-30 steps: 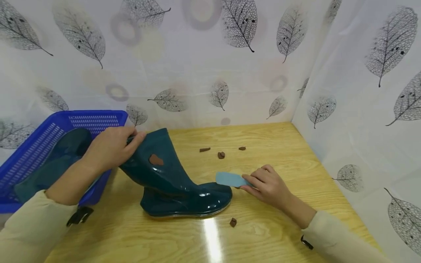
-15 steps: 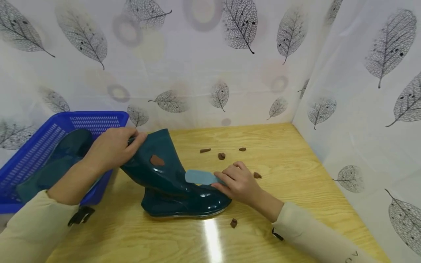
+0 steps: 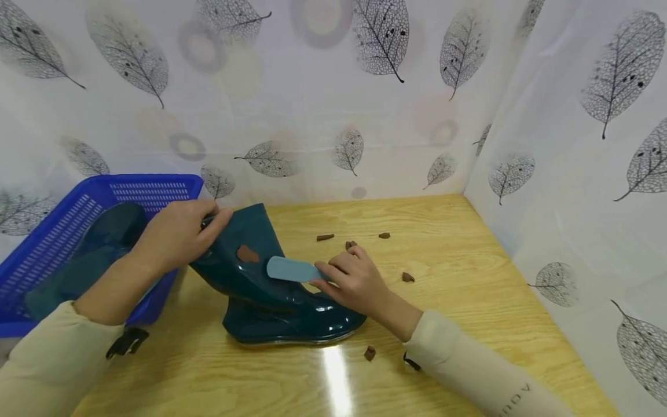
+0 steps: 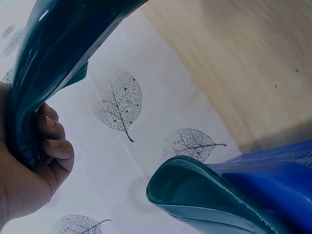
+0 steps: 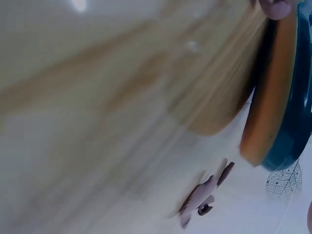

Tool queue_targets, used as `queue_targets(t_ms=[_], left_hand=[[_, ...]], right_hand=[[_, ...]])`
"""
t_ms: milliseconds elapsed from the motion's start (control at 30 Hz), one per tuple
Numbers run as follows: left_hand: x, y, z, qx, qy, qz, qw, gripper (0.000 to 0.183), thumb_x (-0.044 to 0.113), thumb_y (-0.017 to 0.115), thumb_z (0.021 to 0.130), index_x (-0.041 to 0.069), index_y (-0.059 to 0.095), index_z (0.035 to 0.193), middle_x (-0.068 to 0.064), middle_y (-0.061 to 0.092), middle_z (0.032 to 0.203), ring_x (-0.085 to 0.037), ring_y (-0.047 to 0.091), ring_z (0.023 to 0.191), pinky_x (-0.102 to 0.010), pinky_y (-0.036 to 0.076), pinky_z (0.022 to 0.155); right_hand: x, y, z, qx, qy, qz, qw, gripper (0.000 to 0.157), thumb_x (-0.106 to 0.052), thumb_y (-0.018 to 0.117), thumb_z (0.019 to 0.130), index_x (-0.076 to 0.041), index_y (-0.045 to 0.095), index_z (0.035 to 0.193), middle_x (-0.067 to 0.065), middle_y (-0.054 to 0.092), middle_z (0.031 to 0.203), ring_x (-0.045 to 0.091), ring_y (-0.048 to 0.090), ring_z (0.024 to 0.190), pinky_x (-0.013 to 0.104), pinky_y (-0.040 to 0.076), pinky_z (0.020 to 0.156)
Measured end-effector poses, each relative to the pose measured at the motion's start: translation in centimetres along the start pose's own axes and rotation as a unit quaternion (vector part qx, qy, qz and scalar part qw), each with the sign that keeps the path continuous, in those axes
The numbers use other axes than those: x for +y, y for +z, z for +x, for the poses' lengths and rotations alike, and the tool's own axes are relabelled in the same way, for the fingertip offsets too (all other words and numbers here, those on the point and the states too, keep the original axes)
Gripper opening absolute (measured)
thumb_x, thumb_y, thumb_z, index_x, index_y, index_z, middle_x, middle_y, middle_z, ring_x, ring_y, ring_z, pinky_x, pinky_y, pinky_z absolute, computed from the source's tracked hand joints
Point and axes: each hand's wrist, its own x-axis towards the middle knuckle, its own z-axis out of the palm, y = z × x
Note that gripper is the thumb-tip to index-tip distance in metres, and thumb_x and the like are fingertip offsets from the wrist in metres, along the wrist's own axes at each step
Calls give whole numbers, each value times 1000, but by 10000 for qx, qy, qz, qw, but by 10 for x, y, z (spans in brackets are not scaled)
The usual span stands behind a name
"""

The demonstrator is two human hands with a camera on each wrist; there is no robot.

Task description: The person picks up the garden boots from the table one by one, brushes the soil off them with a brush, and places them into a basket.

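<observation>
A glossy dark green rain boot (image 3: 292,318) stands on the table with its toe to the right and a brown clay-like patch (image 3: 247,253) on its shaft. My left hand (image 3: 179,234) grips the top of the shaft; the left wrist view shows its fingers curled around the boot's rim (image 4: 22,141). Between the thumb and fingers of my right hand (image 3: 356,284) is a flat light blue scraper (image 3: 289,270). Its rounded end overlaps the shaft, just right of the patch. In the right wrist view the boot's tan sole (image 5: 270,107) shows at the right edge.
At the left stands a blue plastic basket (image 3: 148,178) with another dark green boot (image 3: 117,231) inside. Several brown crumbs lie on the wooden table (image 3: 443,231), one of them (image 3: 369,353) in front of the toe. A leaf-print curtain (image 3: 312,104) borders the back and right.
My right hand has carried the scraper leftward from beyond the toe to the shaft, close to the brown patch. A crumb behind it has come into view. Left hand and boot have stayed put.
</observation>
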Motion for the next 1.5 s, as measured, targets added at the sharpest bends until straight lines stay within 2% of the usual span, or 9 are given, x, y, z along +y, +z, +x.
queue_targets(t_ms=[333, 533, 733, 833, 1000, 1167, 1300, 1500], left_hand=[[-1, -1, 1, 68, 100, 80, 9999, 39, 39, 43, 98, 14, 53, 69, -1, 43, 58, -16, 40, 54, -30, 30, 52], [-1, -1, 2, 62, 109, 59, 9999, 40, 38, 43, 98, 13, 51, 67, -1, 42, 58, -16, 39, 54, -29, 30, 52], [-3, 0, 2, 90, 139, 63, 9998, 39, 36, 45, 97, 13, 50, 66, -1, 42, 57, -16, 39, 53, -29, 30, 51], [-4, 1, 3, 132, 165, 72, 9998, 37, 35, 46, 97, 13, 54, 68, -1, 45, 58, -15, 40, 53, -29, 31, 52], [-5, 1, 4, 197, 328, 31, 9993, 37, 34, 46, 97, 13, 56, 69, 0, 48, 58, -14, 41, 53, -29, 31, 52], [-4, 1, 3, 181, 322, -1, 9993, 37, 35, 46, 97, 14, 53, 67, 1, 45, 57, -14, 40, 53, -28, 31, 52], [-4, 0, 3, 137, 244, 4, 9996, 38, 36, 45, 98, 14, 53, 68, 0, 44, 57, -15, 40, 54, -29, 30, 53], [-4, -2, 3, 145, 313, 0, 9994, 37, 34, 45, 98, 14, 53, 68, 0, 43, 57, -15, 39, 54, -29, 30, 53]], right_hand=[[-7, 9, 27, 13, 90, -134, 9999, 32, -40, 75, 76, -13, 74, 94, -2, 61, 73, 10, 56, 66, 31, 44, 64], [-12, 16, 43, 119, 144, -141, 9997, 31, -41, 70, 81, -13, 74, 92, -2, 62, 72, 10, 57, 67, 31, 44, 65], [-17, 22, 59, 293, 293, -60, 9991, 32, -43, 69, 81, -13, 74, 91, -2, 64, 73, 9, 60, 67, 30, 44, 66], [-20, 25, 69, 345, 360, -40, 9987, 34, -44, 69, 81, -13, 74, 92, -2, 66, 75, 8, 61, 67, 29, 42, 65], [-23, 26, 81, 245, 409, -90, 9988, 36, -46, 67, 82, -13, 74, 95, -2, 66, 78, 8, 62, 70, 29, 42, 66], [-20, 21, 80, 102, 422, -102, 9990, 34, -45, 69, 81, -14, 74, 93, -2, 65, 75, 8, 61, 68, 30, 42, 65], [-14, 13, 72, 22, 317, -223, 9992, 32, -44, 70, 80, -14, 75, 92, -2, 64, 73, 9, 59, 65, 32, 41, 64], [-5, 1, 56, -90, 147, -381, 9991, 32, -42, 73, 77, -14, 75, 91, -1, 63, 72, 9, 58, 63, 32, 42, 62]])
